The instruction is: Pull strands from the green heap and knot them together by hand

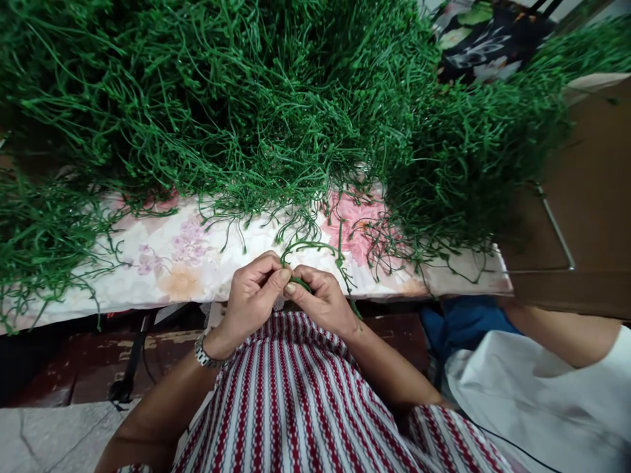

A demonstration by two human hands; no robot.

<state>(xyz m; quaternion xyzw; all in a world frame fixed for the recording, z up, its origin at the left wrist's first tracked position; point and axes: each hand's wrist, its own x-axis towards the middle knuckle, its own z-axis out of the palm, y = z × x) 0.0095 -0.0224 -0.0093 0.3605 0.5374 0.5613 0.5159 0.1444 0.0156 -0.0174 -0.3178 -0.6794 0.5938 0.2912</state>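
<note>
Pinched between both my hands is a thin green plastic plant stem (315, 245), its branching end looping up and trailing off to the right. My left hand (257, 286), with a metal watch (203, 350) at the wrist, closes thumb and forefinger on the stem. My right hand (323, 299) pinches the same stem close beside, the thumb tips nearly touching. The exact spot where the fingers meet is partly covered by the thumbs. Just beyond my hands, loose green stems (296, 223) spill over the table's floral cloth (236, 263).
A large heap of green artificial stems (236, 98) covers the far side of the table. A brown cardboard box (586, 197) stands at the right. Beside me at lower right sits another person in a white top (532, 387). A dark floral fabric (488, 39) lies beyond the heap.
</note>
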